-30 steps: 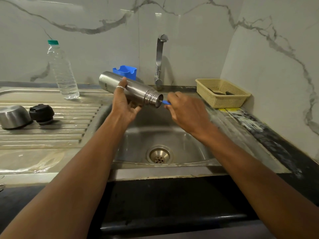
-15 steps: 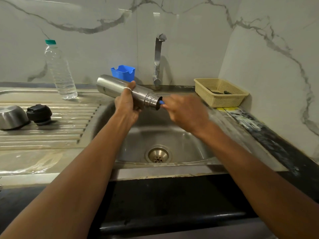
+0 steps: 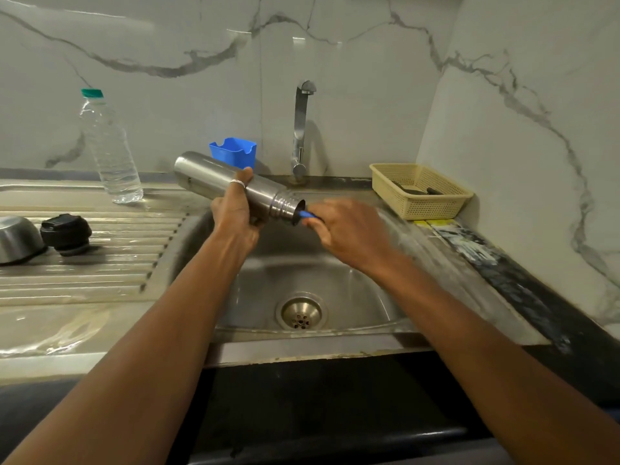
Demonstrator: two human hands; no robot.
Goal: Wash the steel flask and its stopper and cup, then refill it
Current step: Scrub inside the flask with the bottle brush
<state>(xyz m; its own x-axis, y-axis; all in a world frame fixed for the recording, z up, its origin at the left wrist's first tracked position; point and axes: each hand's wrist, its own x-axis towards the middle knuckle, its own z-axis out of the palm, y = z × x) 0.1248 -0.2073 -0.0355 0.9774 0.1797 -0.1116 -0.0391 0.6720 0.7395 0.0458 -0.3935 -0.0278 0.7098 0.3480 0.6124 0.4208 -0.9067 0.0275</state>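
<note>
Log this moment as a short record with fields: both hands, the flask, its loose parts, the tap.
left hand: grips the steel flask around its middle
right hand: blurred, holds a blue-handled tool at the flask's mouth
steel flask: tilted near level over the sink, mouth to the right
stopper: on the drainboard, beside the cup
tap: no water visible

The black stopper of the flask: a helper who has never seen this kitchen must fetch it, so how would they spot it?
Start at the steel sink basin and look left onto the ribbed steel drainboard. Near its left end sits a round black plastic stopper, close beside a domed steel cup. It is the only black thing on that drainboard.
</note>
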